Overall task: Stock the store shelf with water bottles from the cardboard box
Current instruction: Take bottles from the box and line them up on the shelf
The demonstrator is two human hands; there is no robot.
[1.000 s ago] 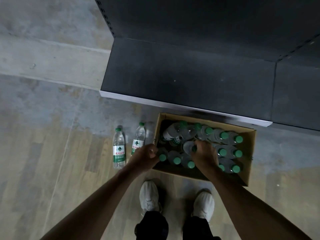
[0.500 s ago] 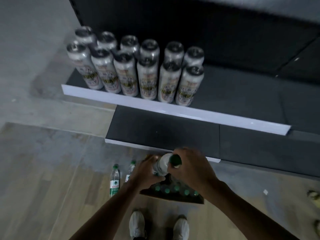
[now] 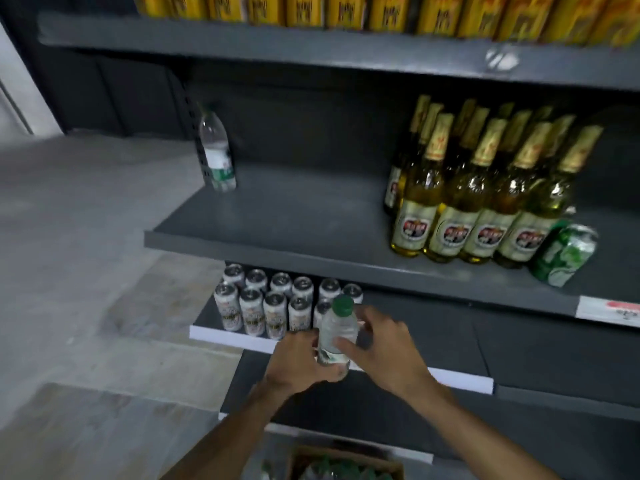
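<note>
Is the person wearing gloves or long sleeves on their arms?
No. Both the left hand and the right hand are bare, with no gloves, rings or watch showing. The forearms are bare too; no sleeve reaches into view.

We held a green-capped water bottle (image 3: pixel 335 336) upright before the shelving, our left hand (image 3: pixel 298 362) gripping its base, our right hand (image 3: pixel 377 351) touching its side. Another water bottle (image 3: pixel 216 154) stood on the middle shelf (image 3: pixel 294 216), well apart from the beer bottles (image 3: pixel 478 188).
</note>
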